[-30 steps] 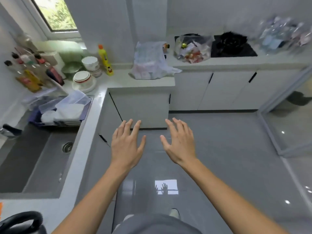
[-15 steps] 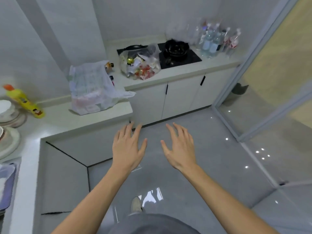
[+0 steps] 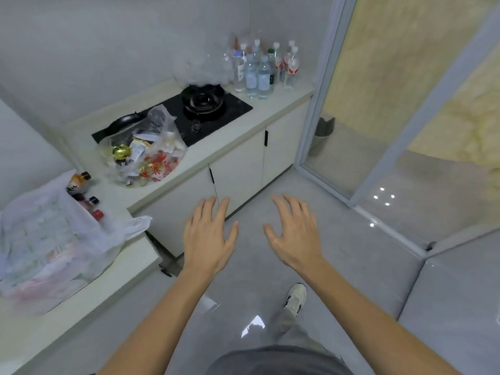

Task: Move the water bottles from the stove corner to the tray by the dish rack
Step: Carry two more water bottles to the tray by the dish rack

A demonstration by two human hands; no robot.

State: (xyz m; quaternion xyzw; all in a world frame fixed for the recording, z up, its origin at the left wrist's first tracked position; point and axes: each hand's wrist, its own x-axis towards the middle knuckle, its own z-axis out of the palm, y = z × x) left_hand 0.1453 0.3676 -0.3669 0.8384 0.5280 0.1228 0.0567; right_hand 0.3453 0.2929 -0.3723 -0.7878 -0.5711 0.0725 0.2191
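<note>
While both the left hand (image 3: 209, 240) and the right hand (image 3: 295, 236) are held out flat, fingers apart and empty, the bottles (image 3: 257, 69) beside the stove (image 3: 205, 104) are best approached squarely and taken upright.

A single wide-angle camera worn on the head looks forward and steeply down across the kitchen floor. Both outstretched forearms fill the near foreground, while the stove (image 3: 189, 115) and counter (image 3: 276, 104) corner lie far off, up in the frame.
</note>
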